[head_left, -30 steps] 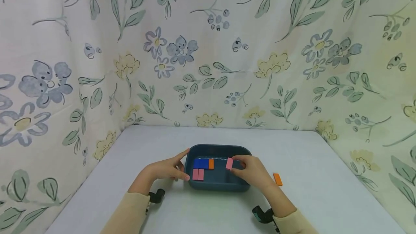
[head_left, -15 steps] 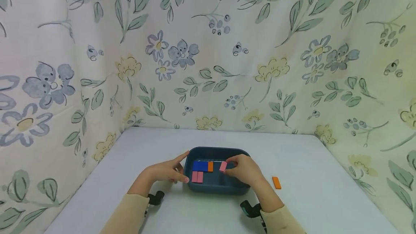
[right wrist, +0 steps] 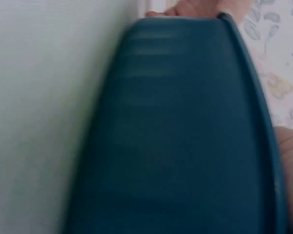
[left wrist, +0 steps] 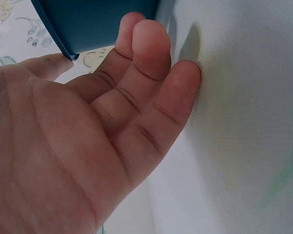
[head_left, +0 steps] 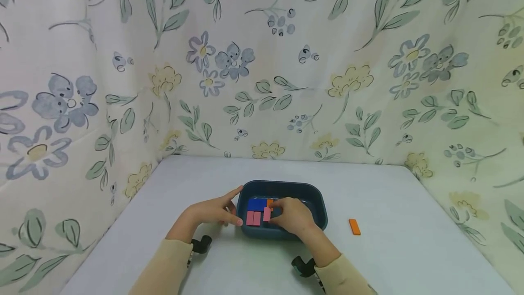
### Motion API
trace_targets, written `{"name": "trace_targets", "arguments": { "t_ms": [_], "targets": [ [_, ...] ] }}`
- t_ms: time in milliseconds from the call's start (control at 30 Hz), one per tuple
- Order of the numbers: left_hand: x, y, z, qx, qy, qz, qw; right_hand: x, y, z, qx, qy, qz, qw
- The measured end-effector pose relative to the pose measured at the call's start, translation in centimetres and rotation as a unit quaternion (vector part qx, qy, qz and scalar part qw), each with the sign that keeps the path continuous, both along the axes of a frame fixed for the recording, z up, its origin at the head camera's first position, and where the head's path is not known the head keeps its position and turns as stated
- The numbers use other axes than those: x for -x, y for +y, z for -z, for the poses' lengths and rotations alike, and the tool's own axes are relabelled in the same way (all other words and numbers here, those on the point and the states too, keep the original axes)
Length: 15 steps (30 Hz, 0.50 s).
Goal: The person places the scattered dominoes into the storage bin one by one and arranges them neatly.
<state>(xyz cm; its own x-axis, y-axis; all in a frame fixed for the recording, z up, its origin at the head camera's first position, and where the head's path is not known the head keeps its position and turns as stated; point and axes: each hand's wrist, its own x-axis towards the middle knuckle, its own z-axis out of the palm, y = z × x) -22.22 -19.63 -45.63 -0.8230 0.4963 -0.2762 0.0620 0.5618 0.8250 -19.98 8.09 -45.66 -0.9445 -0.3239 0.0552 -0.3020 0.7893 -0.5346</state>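
Observation:
My right hand (head_left: 295, 217) pinches a pink rectangular block (head_left: 267, 214) between thumb and fingers, inside a dark teal plastic box (head_left: 323, 208). Just left of that block lie two pink blocks (head_left: 253, 218) side by side. Behind them is a blue block area (head_left: 257, 204) with an orange block (head_left: 269, 202) at its right end, partly covered by the fingers. My left hand (head_left: 209, 211) is at the box's left end, index finger and thumb spread along the rim; its other fingers (left wrist: 151, 48) lie loosely bent by the outer wall. The box wall (right wrist: 171, 126) hides the held block in the right wrist view.
A single orange block (head_left: 354, 226) lies on the white table (head_left: 368, 195) to the right of the box. Dark wrist-camera mounts (head_left: 304, 267) stick out from both wrists. A floral curtain (head_left: 262, 58) hangs behind and to the left of the table.
The right hand has carried the pink block leftward inside the box, from its right half to beside the two pink blocks. The left hand has stayed at the rim.

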Motion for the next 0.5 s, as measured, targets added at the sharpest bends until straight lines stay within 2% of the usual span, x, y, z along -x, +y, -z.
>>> {"name": "trace_targets", "arguments": {
  "t_ms": [100, 333, 500],
  "targets": [
    [0.0, 0.0, -0.2, -0.002, -0.003, 0.0, 1.0, 0.3, -0.4, 0.3, -0.012, 0.0, -0.017, 0.9998],
    [-0.1, 0.0, -0.3, -0.009, -0.002, 0.003, 0.9999, 1.0, -0.9, 0.5, -0.057, 0.001, -0.017, 0.9982],
    [0.0, 0.0, -0.2, -0.013, -0.002, 0.006, 0.9999, 1.3, -1.1, 0.6, -0.065, 0.001, -0.025, 0.9976]
  ]
}}
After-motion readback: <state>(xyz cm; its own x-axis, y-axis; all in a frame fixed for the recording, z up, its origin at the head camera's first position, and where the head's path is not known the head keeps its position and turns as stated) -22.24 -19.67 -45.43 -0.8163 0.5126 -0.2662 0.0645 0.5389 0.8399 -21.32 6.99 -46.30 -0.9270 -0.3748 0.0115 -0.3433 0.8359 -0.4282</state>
